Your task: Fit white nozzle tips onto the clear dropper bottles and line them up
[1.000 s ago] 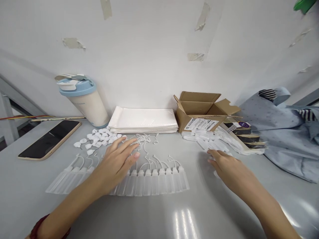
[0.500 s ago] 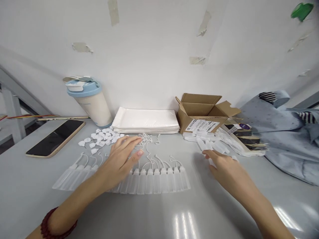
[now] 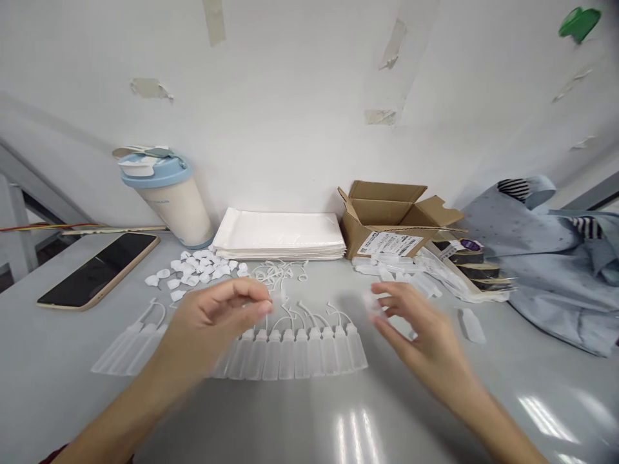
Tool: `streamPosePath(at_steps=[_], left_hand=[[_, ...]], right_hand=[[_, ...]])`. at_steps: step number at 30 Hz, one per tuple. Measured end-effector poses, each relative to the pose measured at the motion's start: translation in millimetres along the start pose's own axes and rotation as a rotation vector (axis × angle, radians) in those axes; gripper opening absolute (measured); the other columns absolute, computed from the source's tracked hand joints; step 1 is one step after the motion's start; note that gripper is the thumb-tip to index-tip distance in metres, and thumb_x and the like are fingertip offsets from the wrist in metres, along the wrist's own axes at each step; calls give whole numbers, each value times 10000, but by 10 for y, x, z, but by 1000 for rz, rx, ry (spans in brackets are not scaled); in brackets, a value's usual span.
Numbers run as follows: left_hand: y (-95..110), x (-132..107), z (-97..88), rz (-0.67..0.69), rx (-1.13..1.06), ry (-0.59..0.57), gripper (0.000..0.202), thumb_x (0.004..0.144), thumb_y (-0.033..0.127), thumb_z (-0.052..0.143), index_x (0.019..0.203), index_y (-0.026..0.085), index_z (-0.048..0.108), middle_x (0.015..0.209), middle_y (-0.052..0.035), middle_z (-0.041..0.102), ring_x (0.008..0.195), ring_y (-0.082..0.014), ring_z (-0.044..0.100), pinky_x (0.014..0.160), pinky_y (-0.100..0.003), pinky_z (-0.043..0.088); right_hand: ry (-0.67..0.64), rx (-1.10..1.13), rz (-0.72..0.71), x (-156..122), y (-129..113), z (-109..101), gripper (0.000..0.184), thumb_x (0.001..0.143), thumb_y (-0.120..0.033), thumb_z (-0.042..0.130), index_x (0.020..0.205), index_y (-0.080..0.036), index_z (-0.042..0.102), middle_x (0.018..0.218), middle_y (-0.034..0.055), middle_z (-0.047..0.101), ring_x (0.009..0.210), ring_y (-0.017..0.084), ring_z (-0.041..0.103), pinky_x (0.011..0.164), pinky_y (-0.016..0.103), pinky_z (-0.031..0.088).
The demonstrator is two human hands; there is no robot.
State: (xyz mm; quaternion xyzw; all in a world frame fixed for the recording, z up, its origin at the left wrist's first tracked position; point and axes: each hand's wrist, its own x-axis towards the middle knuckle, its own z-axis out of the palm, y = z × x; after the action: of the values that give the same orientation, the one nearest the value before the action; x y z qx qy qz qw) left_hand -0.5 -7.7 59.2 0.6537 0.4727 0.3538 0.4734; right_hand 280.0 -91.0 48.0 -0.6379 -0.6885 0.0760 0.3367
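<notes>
My right hand [image 3: 418,322] has its fingers closed around a small translucent plastic bottle [image 3: 371,301], blurred by motion. My left hand [image 3: 213,316] is closed in a pinch, thumb against the fingertips; whatever is between them, if anything, cannot be made out. It hovers above a row of translucent bottles [image 3: 300,357] lying side by side, with thin white curved tubes at their necks. Part of that row is hidden behind my left hand and forearm. Loose white tubes [image 3: 278,274] lie just beyond it. Loose bottles [image 3: 428,285] lie beyond my right hand.
White caps [image 3: 200,265] are heaped left of centre. A phone [image 3: 101,270] and a tumbler [image 3: 174,206] stand left. White packets [image 3: 280,232] and an open cardboard box [image 3: 387,222] are at the wall. One bottle [image 3: 471,325] and blue-grey fabric [image 3: 541,277] lie right.
My right hand has moved left from the loose bottles, bringing one with it. My left hand has come back from the tubes, its fingers changing from spread to pinched.
</notes>
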Motion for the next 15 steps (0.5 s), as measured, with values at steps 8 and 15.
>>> streamPosePath(at_steps=[8, 15], left_hand=[[103, -226, 287, 34, 38, -272, 116, 855, 326, 602, 798, 245, 662, 774, 10, 637, 742, -157, 586, 677, -260, 494], [126, -264, 327, 46, 52, -302, 126, 855, 291, 563, 773, 237, 643, 766, 18, 633, 739, -154, 582, 688, -258, 465]], right_hand=[[-129, 263, -233, -192, -355, 223, 342, 887, -88, 575, 1207, -207, 566, 1063, 66, 716, 931, 171, 690, 816, 267, 591], [-149, 284, -313, -211, -400, 223, 397, 891, -42, 536, 1256, -198, 536, 1048, 84, 708, 947, 189, 675, 801, 296, 597]])
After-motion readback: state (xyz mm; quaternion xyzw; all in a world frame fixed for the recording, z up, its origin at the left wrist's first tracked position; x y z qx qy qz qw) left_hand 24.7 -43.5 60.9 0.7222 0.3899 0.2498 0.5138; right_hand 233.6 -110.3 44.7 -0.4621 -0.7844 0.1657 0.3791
